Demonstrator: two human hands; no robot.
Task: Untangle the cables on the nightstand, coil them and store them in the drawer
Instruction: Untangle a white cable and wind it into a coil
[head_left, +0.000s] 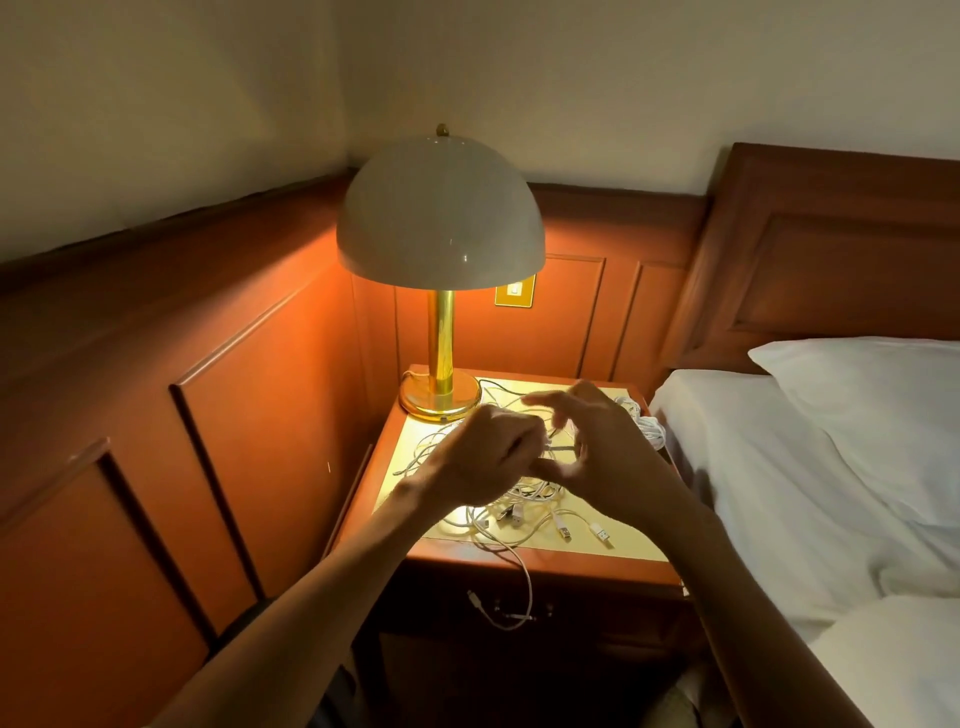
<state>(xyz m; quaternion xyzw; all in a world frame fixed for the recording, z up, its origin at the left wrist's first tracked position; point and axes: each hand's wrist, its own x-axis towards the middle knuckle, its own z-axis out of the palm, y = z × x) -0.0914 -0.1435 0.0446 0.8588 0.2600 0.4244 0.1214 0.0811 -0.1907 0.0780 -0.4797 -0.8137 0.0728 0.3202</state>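
A tangle of white cables (524, 506) lies across the nightstand (639, 548), with several USB plugs near its front edge. One cable (524, 587) hangs over the front, down across the shut drawer (587, 603). My left hand (483, 457) hovers over the pile with fingers curled, pinching a cable end. My right hand (597, 441) is beside it with fingers spread and blurred, thumb and forefinger near the same cable. A coiled white bundle (649, 426) sits at the right rear corner.
A lit brass lamp (441, 332) with a white dome shade stands at the nightstand's back left. Wood panelling closes the left and rear. A bed with white sheets and a pillow (872, 415) lies close on the right.
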